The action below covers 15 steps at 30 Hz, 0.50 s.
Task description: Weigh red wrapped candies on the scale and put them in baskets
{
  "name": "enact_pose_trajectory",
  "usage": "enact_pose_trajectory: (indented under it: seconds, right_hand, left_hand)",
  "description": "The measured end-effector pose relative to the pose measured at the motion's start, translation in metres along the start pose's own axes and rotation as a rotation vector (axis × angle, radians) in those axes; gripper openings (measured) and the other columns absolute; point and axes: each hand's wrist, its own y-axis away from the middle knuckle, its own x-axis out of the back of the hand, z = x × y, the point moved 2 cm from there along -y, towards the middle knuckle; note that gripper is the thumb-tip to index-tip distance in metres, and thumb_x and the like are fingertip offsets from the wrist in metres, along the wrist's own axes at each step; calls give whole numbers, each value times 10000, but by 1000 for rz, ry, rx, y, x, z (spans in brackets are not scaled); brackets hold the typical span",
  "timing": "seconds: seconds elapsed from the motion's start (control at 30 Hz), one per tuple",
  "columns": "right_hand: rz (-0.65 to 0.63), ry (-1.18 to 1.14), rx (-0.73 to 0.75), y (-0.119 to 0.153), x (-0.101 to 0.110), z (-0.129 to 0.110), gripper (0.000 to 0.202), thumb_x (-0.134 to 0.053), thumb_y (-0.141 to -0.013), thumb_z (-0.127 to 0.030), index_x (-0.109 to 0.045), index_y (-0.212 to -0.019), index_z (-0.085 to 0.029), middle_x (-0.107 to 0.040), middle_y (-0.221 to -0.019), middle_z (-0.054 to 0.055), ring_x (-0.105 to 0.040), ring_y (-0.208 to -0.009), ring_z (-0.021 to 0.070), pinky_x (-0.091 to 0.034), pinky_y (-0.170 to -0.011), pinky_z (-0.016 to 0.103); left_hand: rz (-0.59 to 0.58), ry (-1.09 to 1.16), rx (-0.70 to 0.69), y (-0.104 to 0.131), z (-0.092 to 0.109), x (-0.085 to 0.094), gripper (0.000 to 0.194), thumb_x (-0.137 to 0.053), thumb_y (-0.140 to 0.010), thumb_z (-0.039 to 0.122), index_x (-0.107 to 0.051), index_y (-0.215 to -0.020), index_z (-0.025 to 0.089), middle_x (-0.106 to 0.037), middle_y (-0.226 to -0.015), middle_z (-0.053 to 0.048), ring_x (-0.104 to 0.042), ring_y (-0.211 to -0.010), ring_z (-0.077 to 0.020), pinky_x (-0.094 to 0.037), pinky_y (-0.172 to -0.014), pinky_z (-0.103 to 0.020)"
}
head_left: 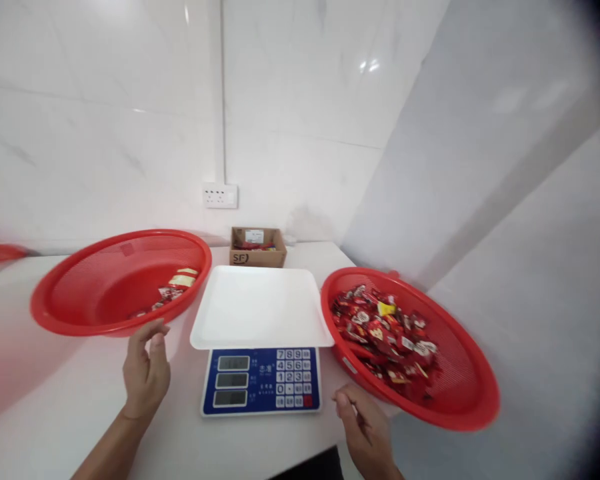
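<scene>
My left hand hovers just in front of the left red basket, fingers loosely bent and thumb apart, with nothing visible in it. At the right, my right hand is closed, its fingers curled in and no object showing; it is near the scale's corner and the right red basket. Between the hands stands a blue-fronted digital scale with a bare white tray on top. Red-wrapped candies are heaped in the right basket. A few wrapped pieces lie in the left one.
Behind the scale, a small cardboard box holds some red packets. A wall socket is above it. The white table meets a tiled wall. Part of another red object shows at the far left. A dark edge sits at the bottom.
</scene>
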Motion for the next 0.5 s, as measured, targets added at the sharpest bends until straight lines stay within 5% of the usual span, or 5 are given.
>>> enact_pose_trajectory:
  seconds: [0.2, 0.33, 0.5]
  right_hand:
    - [-60, 290, 87, -48, 58, -19, 262, -444, -905, -347, -651, -838, -199, -667, -792, 61, -620, -749, 182, -471, -700, 281]
    - [-361, 614, -175, -97, 85, 9, 332, -374, -923, -380, -599, -1108, -222, -638, -1165, 94, -609, -1022, 231, -464, -880, 349]
    - [-632, 679, -185, -133, 83, 49, 345, -520, -852, -314, -623, -1147, -167, -630, -1204, 129, -601, -1081, 267, -453, -929, 356]
  left_hand:
    - [-102, 44, 15, 8, -7, -4, 270, -398, -887, 355, -501, -1065, 180, -591, -1008, -125, -564, -985, -285, -435, -897, -466]
    - [-119, 22, 38, 7, -7, -5, 264, -401, -878, 375, -526, -1026, 195, -604, -1001, -119, -576, -960, -295, -446, -866, -480]
    - [-106, 5, 47, 7, -9, -5, 258, -403, -877, 384, -548, -996, 207, -620, -996, -104, -592, -958, -281, -470, -845, -448]
